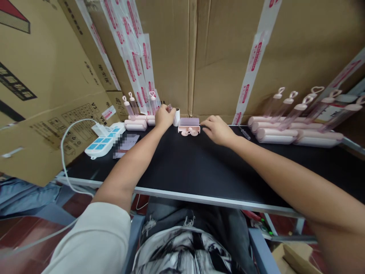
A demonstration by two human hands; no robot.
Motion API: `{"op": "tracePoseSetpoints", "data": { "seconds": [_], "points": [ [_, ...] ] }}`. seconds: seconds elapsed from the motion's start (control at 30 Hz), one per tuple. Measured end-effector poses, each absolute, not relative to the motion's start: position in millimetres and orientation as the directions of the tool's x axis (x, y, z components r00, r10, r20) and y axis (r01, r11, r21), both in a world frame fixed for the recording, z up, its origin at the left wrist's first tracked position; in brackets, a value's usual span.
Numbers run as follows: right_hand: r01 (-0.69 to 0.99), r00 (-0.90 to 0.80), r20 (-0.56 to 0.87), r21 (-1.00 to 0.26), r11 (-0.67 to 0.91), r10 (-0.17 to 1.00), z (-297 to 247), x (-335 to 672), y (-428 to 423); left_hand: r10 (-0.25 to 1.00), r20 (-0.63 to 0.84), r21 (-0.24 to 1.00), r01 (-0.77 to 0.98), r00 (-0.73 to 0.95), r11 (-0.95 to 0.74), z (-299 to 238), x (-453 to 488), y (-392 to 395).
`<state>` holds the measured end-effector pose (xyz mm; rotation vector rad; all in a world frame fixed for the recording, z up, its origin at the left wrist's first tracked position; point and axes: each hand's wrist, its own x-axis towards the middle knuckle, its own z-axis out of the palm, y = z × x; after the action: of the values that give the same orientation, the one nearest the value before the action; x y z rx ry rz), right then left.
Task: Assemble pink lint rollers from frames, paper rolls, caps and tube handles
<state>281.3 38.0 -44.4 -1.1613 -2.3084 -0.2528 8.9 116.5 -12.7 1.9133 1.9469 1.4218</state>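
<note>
My left hand [164, 117] is stretched to the back of the black table [182, 167], fingers closed round a small clear pink-tipped piece [169, 108] beside a white cylinder [177, 116]. My right hand [217, 129] rests on the table just right of a pink device [189, 126] lying on its side; its fingers are curled loosely and touch or nearly touch the device. To the left of my left hand stand pink devices with clear tubes [137, 114].
A row of pink devices with heart-topped clear tubes [296, 121] lies at the back right. A white and blue power strip [105, 140] with its cable sits at the left. Taped cardboard boxes [216, 53] wall in the back and left. A small screwdriver [244, 133] lies near the right row.
</note>
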Motion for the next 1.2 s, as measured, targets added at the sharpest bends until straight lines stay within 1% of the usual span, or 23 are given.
{"op": "tracePoseSetpoints", "data": {
  "seconds": [0.1, 0.2, 0.3, 0.4, 0.5, 0.6, 0.67, 0.7, 0.73, 0.8, 0.83, 0.87, 0.9, 0.93, 1.0, 1.07, 1.13, 1.2],
  "points": [
    [0.745, -0.644, 0.391, 0.128, 0.654, 0.657, -33.7, 262.9, 57.9, 0.79, 0.552, 0.702, 0.661, -0.269, -0.266, -3.8, 2.0, 100.6],
    [0.705, -0.709, 0.245, 0.231, 0.671, 0.661, -26.7, 247.4, 74.1, 0.814, 0.523, 0.776, 0.536, -0.252, -0.333, -5.0, -2.4, 78.8],
    [0.69, -0.724, 0.194, 0.244, 0.682, 0.662, -27.2, 235.4, 80.8, 0.863, 0.445, 0.861, 0.378, -0.238, -0.34, -6.9, -3.1, 59.2],
    [0.699, -0.715, 0.188, 0.234, 0.676, 0.674, -33.2, 225.6, 79.2, 0.925, 0.3, 0.95, 0.162, -0.232, -0.267, -2.6, -0.9, 47.6],
    [0.711, -0.702, 0.201, 0.236, 0.662, 0.683, -40.7, 218.9, 75.3, 0.956, 0.207, 0.978, 0.005, -0.207, -0.211, 3.9, 0.5, 43.6],
    [0.711, -0.703, 0.262, 0.226, 0.666, 0.661, -44.8, 217.9, 70.9, 0.966, 0.162, 0.979, -0.087, -0.2, -0.182, 7.9, -1.6, 44.1],
    [0.711, -0.688, 0.352, 0.151, 0.687, 0.635, -44.2, 220.6, 66.4, 0.973, 0.127, 0.977, -0.142, -0.193, -0.156, 9.4, -3.9, 44.9],
    [0.707, -0.66, 0.424, 0.072, 0.703, 0.62, -43.0, 222.6, 63.3, 0.977, 0.108, 0.976, -0.169, -0.185, -0.14, 10.0, -4.7, 45.1],
    [0.696, -0.602, 0.511, -0.039, 0.717, 0.613, -41.3, 225.0, 59.3, 0.981, 0.089, 0.973, -0.194, -0.172, -0.122, 10.7, -4.9, 44.9],
    [0.617, -0.384, 0.654, -0.343, 0.708, 0.652, -37.0, 229.7, 48.5, 0.991, 0.053, 0.967, -0.242, -0.125, -0.082, 12.1, -3.2, 42.7],
    [0.53, -0.246, 0.67, -0.511, 0.676, 0.7, -34.8, 231.9, 41.6, 0.995, 0.037, 0.962, -0.267, -0.093, -0.061, 12.7, -1.0, 40.7],
    [0.411, -0.121, 0.641, -0.663, 0.626, 0.758, -32.5, 233.8, 33.6, 0.998, 0.024, 0.956, -0.291, -0.055, -0.039, 13.2, 2.0, 37.9],
    [0.269, -0.033, 0.579, -0.78, 0.565, 0.815, -30.3, 235.3, 24.8, 1.0, 0.015, 0.95, -0.313, -0.014, -0.019, 13.5, 5.6, 34.6],
    [0.123, 0.009, 0.506, -0.857, 0.501, 0.862, -28.3, 236.6, 15.4, 1.0, 0.014, 0.943, -0.332, 0.027, -0.004, 13.6, 9.7, 30.8],
    [-0.117, 0.004, 0.397, -0.911, 0.395, 0.918, -25.2, 238.3, -3.8, 0.995, 0.037, 0.934, -0.358, 0.089, -0.003, 12.7, 18.2, 22.6],
    [-0.261, -0.029, 0.33, -0.913, 0.312, 0.943, -23.3, 239.0, -20.6, 0.991, 0.075, 0.926, -0.376, 0.111, -0.028, 10.6, 25.8, 15.0],
    [-0.347, -0.046, 0.295, -0.901, 0.262, 0.954, -22.5, 239.0, -32.2, 0.988, 0.098, 0.922, -0.385, 0.116, -0.047, 8.0, 31.3, 9.4],
    [-0.38, -0.045, 0.298, -0.888, 0.259, 0.954, -22.6, 238.6, -37.8, 0.987, 0.098, 0.924, -0.38, 0.127, -0.043, 5.9, 34.8, 6.0]
  ]
}}
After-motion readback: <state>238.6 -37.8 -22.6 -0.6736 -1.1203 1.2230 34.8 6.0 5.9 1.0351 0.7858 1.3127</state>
